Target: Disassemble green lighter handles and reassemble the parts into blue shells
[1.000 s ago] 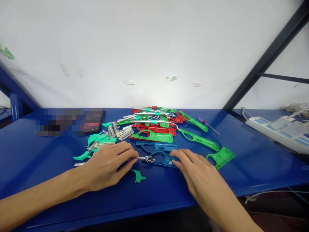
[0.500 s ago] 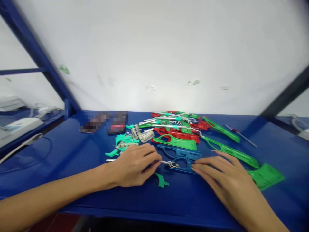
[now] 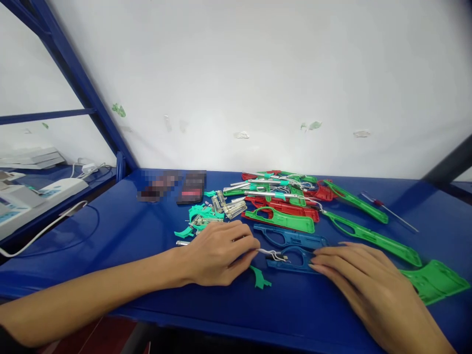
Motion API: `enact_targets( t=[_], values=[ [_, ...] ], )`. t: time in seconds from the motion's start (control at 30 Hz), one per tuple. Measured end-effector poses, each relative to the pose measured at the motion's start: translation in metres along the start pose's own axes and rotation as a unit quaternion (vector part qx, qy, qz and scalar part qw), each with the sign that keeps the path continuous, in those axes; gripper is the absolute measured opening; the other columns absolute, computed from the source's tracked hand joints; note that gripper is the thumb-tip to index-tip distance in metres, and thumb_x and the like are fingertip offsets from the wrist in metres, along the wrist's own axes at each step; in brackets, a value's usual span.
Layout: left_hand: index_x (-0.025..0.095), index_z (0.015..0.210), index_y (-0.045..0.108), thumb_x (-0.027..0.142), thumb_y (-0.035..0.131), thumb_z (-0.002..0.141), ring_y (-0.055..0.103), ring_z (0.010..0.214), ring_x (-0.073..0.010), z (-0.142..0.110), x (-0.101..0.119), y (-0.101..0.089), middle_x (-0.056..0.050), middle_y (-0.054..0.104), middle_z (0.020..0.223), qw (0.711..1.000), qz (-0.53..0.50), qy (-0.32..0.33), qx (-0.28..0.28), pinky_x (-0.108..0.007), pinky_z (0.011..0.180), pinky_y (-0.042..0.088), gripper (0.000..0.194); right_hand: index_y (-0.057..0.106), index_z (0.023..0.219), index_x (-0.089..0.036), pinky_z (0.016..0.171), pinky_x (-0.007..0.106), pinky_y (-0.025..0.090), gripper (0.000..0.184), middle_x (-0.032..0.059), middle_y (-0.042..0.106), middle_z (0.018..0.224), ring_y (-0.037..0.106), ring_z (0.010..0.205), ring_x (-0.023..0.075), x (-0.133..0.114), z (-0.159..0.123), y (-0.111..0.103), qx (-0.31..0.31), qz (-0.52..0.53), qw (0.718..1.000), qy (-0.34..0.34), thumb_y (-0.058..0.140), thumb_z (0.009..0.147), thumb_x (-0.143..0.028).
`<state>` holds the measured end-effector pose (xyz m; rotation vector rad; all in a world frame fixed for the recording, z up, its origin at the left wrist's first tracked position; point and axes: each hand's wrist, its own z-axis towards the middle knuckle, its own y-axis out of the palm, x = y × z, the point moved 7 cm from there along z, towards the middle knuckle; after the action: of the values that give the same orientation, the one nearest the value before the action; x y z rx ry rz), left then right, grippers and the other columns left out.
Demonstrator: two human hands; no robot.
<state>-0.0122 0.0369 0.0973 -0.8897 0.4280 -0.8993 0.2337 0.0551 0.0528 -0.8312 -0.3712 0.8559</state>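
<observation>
I pinch the white wires (image 3: pixel 263 251) between the closed thumb and fingers of my left hand (image 3: pixel 221 253), at 9 o'clock from the nearer blue shell (image 3: pixel 291 267) — they run to a small black part (image 3: pixel 274 257) at that end of it. My right hand (image 3: pixel 367 275) has the shell's 3 o'clock end between thumb and fingertips, only slightly parted. The shell lies on the blue table (image 3: pixel 206 312); just beyond, at 12 o'clock, sits a second blue shell (image 3: pixel 300 239). Near it at 8 o'clock is a curved teal piece (image 3: pixel 260 280) — at 10, a teal heap (image 3: pixel 202 213)
</observation>
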Motion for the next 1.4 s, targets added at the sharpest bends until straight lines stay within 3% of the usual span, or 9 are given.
enact_targets(
  t=[0.33, 0.67, 1.07, 1.4],
  values=[
    [0.018, 0.104, 0.066, 0.018, 0.055, 0.108, 0.068, 0.077, -0.0154, 0.001, 0.002, -0.002, -0.003, 0.071, 0.090, 1.000, 0.005, 0.014, 0.014, -0.029, 0.066, 0.054, 0.011, 0.076, 0.106, -0.028, 0.087, 0.037, 0.052, 0.033, 0.0000, 0.083, 0.105, 0.077, 0.093, 0.0199, -0.002, 0.011, -0.002, -0.019, 0.021, 0.999, 0.027, 0.048, 0.117, -0.043],
    [0.018, 0.105, 0.066, 0.016, 0.055, 0.108, 0.068, 0.078, -0.0155, 0.002, 0.003, -0.005, -0.003, 0.072, 0.092, 1.000, -0.001, 0.016, 0.014, -0.028, 0.069, 0.054, 0.011, 0.072, 0.107, -0.025, 0.093, 0.041, 0.045, 0.031, 0.0015, 0.082, 0.105, 0.076, 0.097, 0.0239, -0.013, 0.008, 0.001, -0.049, -0.023, 0.997, 0.048, 0.045, 0.118, -0.035],
    [0.019, 0.108, 0.064, 0.012, 0.056, 0.107, 0.068, 0.080, -0.0155, 0.001, 0.002, -0.003, -0.002, 0.071, 0.095, 1.000, -0.001, 0.025, 0.015, -0.030, 0.071, 0.053, 0.011, 0.071, 0.106, -0.027, 0.090, 0.033, 0.050, 0.012, -0.0013, 0.079, 0.101, 0.073, 0.094, 0.0201, 0.004, 0.004, -0.018, 0.034, 0.064, 0.984, 0.161, 0.061, 0.112, -0.028],
    [0.019, 0.108, 0.065, 0.012, 0.056, 0.107, 0.070, 0.080, -0.0157, 0.000, 0.000, -0.001, -0.002, 0.072, 0.096, 0.999, 0.001, 0.034, 0.020, -0.029, 0.069, 0.053, 0.012, 0.077, 0.098, -0.032, 0.088, 0.040, 0.051, 0.026, -0.0026, 0.081, 0.098, 0.075, 0.092, 0.0250, 0.013, -0.005, -0.031, 0.001, 0.044, 0.973, 0.225, 0.064, 0.108, -0.053]
  ],
)
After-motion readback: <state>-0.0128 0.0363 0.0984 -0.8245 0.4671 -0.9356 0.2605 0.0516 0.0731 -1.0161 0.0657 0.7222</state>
